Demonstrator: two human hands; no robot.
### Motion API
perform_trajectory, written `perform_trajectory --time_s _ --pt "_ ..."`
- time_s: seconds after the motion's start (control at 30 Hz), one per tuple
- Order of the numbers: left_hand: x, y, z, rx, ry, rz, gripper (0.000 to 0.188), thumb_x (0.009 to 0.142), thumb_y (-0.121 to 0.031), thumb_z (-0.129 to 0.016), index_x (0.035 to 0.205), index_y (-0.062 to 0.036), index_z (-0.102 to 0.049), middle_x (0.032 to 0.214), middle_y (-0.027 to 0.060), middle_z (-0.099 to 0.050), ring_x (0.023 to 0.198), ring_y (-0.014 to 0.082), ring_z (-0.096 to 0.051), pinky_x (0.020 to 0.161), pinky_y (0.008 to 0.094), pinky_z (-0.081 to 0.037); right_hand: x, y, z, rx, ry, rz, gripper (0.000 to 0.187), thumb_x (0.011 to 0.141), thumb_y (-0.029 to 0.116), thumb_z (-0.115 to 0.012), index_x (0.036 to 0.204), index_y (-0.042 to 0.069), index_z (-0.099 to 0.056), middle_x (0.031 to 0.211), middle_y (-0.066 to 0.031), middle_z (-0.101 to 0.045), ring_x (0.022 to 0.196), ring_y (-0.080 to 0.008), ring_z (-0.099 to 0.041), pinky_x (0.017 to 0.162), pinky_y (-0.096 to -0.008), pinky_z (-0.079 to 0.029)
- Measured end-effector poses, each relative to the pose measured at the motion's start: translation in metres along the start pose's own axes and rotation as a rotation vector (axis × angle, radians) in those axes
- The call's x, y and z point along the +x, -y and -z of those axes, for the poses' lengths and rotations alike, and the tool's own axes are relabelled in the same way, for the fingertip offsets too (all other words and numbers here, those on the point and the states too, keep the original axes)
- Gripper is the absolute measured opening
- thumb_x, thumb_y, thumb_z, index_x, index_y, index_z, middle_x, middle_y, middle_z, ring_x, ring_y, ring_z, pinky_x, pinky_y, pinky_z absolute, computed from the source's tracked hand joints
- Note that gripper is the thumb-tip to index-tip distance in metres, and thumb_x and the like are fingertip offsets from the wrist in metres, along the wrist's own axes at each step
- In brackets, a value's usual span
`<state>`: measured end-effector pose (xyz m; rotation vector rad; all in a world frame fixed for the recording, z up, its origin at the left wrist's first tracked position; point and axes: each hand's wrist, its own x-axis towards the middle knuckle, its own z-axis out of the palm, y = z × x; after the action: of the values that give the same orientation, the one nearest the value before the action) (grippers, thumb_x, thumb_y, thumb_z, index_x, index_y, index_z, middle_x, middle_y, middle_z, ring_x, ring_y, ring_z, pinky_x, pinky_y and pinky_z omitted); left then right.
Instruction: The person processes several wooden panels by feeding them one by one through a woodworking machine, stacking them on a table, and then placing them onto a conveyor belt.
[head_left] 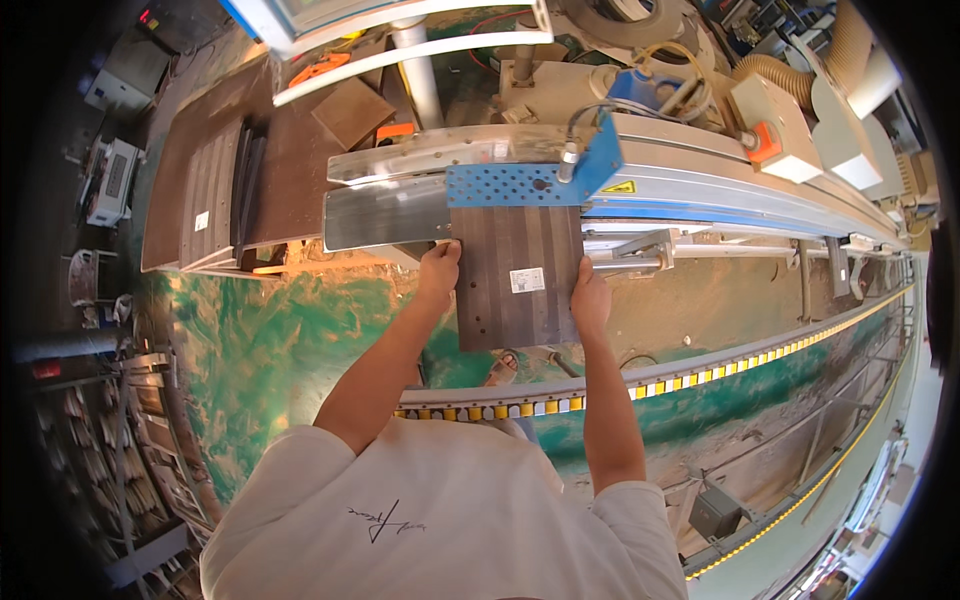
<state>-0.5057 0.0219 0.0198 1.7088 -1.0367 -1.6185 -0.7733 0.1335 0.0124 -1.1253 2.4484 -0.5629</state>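
I hold a dark brown grooved panel (505, 250) with a small white label flat at the infeed of a long machine. My left hand (438, 272) grips the panel's left edge. My right hand (590, 298) grips its right edge. The panel's far end lies under a blue perforated plate (510, 185) beside a shiny metal table plate (385, 212). Both forearms reach up from the lower edge of the view.
A stack of similar dark panels (215, 190) lies on a brown board to the left. The machine's grey and blue rail (740, 190) runs off to the right. A yellow-and-grey cable chain (700, 368) crosses the green floor (270, 340) below my arms. Racks stand at far left.
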Motion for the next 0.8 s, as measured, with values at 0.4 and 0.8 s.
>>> perform_trajectory --time_s 0.4,0.8 --pt "-0.009 -0.005 -0.137 0.042 -0.02 0.003 0.04 0.1 -0.034 -0.06 0.122 -0.0023 -0.069 0.096 0.0142 -0.071 0.088 0.0272 -0.067 0.078 0.0427 -0.051 0.05 -0.086 0.074 -0.056 -0.094 -0.1 0.069 0.106 0.052 -0.032 0.097 -0.004 -0.07 0.098 -0.0284 -0.07 0.094 -0.0479 -0.066 0.081 -0.0558 -0.052" --pt "0.009 -0.006 -0.02 -0.24 0.468 -0.064 0.042 0.1 -0.042 -0.06 0.091 -0.0025 -0.071 0.076 0.0145 -0.072 0.063 0.0241 -0.068 0.063 0.0368 -0.056 -0.175 -0.06 0.033 0.56 -0.241 -0.006 0.032 0.103 0.024 -0.058 0.109 -0.006 -0.068 0.097 -0.0151 -0.072 0.087 -0.0216 -0.068 0.079 -0.0347 -0.054"
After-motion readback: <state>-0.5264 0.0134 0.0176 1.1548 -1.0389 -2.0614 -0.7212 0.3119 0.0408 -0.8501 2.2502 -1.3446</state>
